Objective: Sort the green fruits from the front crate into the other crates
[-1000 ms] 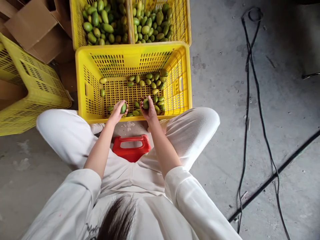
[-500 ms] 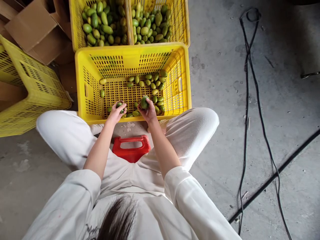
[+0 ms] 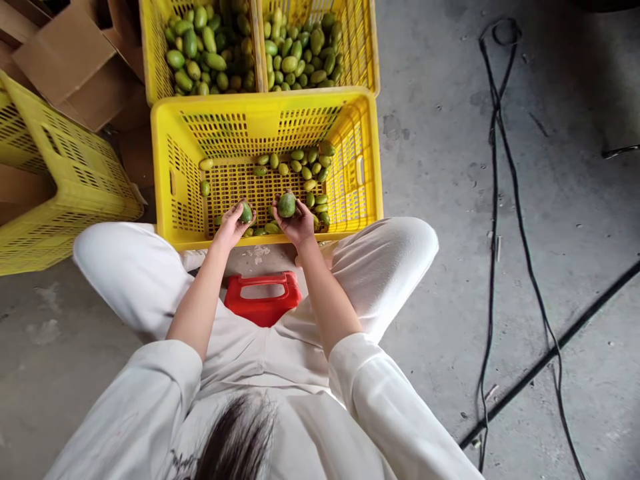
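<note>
Over the near side of a yellow plastic crate (image 3: 266,120), my left hand (image 3: 231,225) is closed around a green oval fruit (image 3: 246,213). To its right, my right hand (image 3: 300,227) holds another green fruit (image 3: 287,205), rounder looking and resting between thumb and fingers. Loose green fruits (image 3: 310,163) lie on the slotted crate floor, mostly at the right side and along the near edge. A yellowish fruit (image 3: 206,164) and a green one (image 3: 205,188) sit near the left wall. The hands hide part of the crate floor.
Behind stands a divided yellow crate (image 3: 376,47) with green fruits in both halves. Another yellow crate (image 3: 75,180) and cardboard boxes (image 3: 65,57) are at the left. A red plastic stool (image 3: 265,310) shows between my legs. Black cables (image 3: 493,267) cross the concrete floor at right.
My right hand has turned the fruit, with its fingers opened out more beneath it. The fruit in my left hand has also turned and shows more of its side.
</note>
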The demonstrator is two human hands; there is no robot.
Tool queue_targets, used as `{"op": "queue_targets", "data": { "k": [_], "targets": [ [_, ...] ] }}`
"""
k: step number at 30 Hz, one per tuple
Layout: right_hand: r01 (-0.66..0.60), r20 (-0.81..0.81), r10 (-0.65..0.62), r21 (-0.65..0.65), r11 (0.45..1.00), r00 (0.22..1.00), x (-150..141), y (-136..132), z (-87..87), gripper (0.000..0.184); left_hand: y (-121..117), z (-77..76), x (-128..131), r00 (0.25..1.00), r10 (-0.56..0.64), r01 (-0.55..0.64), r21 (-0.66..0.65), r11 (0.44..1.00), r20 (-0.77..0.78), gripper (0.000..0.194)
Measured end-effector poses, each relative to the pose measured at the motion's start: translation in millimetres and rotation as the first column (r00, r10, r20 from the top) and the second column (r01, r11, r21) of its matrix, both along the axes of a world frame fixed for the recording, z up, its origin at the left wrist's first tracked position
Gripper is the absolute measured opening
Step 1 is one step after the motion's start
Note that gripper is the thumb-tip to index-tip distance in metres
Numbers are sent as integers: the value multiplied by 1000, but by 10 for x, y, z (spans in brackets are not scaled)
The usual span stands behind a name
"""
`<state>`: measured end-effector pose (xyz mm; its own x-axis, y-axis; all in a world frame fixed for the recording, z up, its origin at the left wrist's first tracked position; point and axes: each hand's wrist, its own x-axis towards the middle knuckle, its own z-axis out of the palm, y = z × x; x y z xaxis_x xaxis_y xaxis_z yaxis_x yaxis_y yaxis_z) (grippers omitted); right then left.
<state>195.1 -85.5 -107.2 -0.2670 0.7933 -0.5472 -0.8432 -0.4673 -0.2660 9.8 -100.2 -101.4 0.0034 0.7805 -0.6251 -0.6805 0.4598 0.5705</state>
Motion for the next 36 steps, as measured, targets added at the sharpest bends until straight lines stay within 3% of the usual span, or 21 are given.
{"op": "queue_targets", "data": {
  "k": [5, 9, 16, 19, 22, 26, 31, 36],
  "targets": [
    [-85, 113, 77, 67, 994, 991, -21, -41, -11, 32, -33, -38, -10, 995, -102, 102, 102, 990, -4, 20],
    [-199, 169, 184, 79, 977, 968, -34, -38, -5, 23, -33, -18, -24, 985, -161, 152, 131, 980, 59, 24],
    [-75, 21, 75, -13, 997, 997, -7, 15, 16, 19, 8, 86, -25, 994, -74, 77, -36, 996, 78, 19],
    [-12, -24, 11, -54, 998, 1000, -3, 29, 10, 17, 10, 64, -21, 997, -79, 79, -34, 996, 17, 13],
    [19, 24, -17, -77, 997, 1000, -21, 32, -10, 13, 3, 31, -11, 994, -101, 101, 2, 995, -49, 21],
    [7, 67, -4, -49, 999, 998, -40, 19, -30, 8, -3, 39, -3, 997, -65, 66, 32, 997, -29, 26],
    [-58, 144, 49, 62, 996, 988, -41, 11, -33, 22, 20, 112, -1, 999, -18, 18, 20, 1000, 43, 23],
    [-74, 136, 70, 27, 997, 988, -30, 16, -14, 21, 29, 121, -11, 995, -23, 23, 0, 1000, 100, 19]
  ]
}}
